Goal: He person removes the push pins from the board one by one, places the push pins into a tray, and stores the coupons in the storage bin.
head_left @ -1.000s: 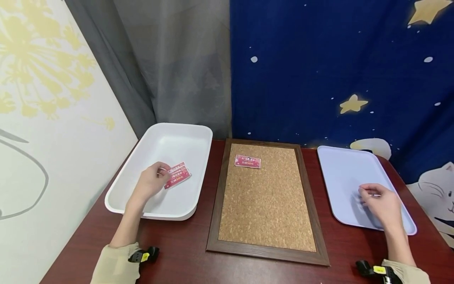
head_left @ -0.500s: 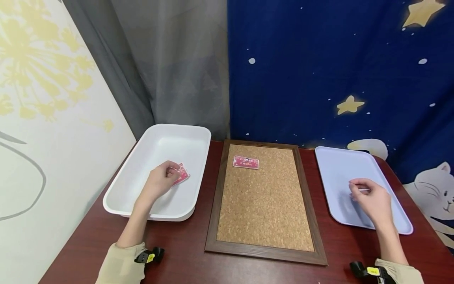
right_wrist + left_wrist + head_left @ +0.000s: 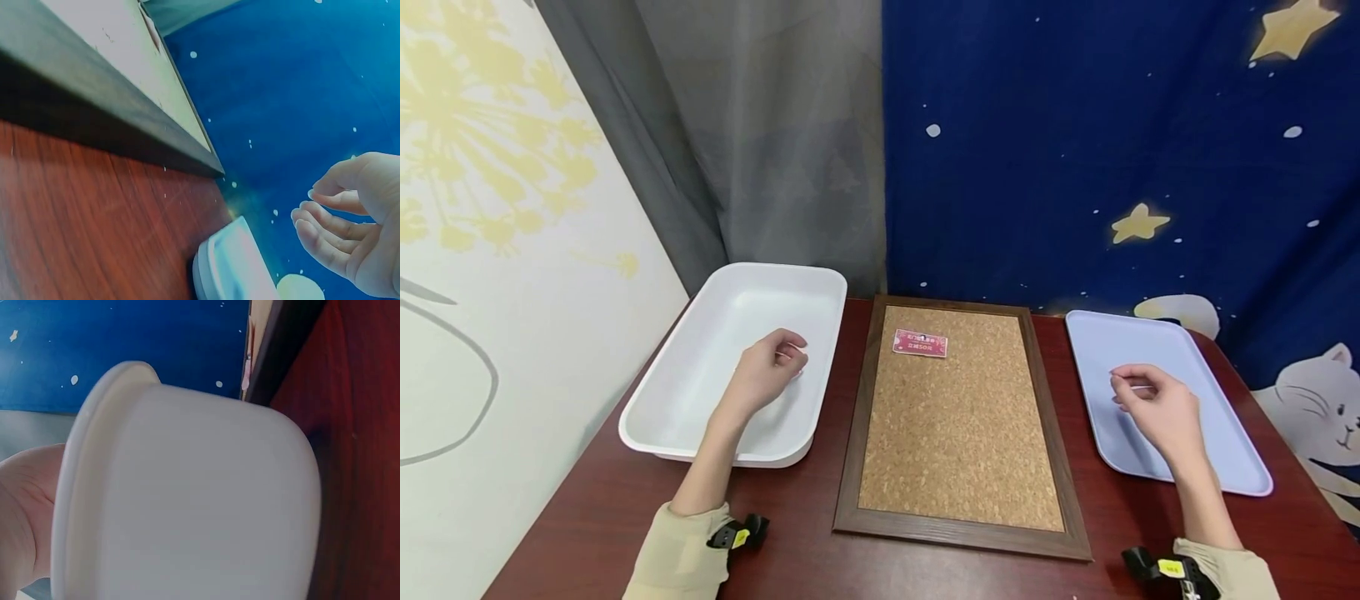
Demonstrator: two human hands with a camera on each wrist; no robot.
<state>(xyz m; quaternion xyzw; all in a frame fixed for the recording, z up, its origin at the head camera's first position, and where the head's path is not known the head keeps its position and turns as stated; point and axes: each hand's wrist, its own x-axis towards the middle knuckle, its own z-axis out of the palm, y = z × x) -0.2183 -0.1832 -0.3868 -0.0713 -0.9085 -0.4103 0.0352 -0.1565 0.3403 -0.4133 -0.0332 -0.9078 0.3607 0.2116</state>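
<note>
My left hand is over the white basin, thumb and fingers bent toward each other. The red coupons there are hidden behind it in the head view, so whether it pinches one does not show. My right hand hovers above the pale blue tray, its thumb and fingertips drawn close together; any small thing between them is too small to make out. Between the hands lies a framed cork board. On its upper left is a red coupon with a small dark pin in it.
The dark red table carries the basin, board and tray side by side. The board's wooden frame has a raised edge, and the basin has high walls. Grey and blue curtains hang behind.
My left hand has moved right across the basin, and the coupons, in sight earlier, are now hidden. My right hand has moved left and slightly up over the tray. The pinned coupon is unchanged.
</note>
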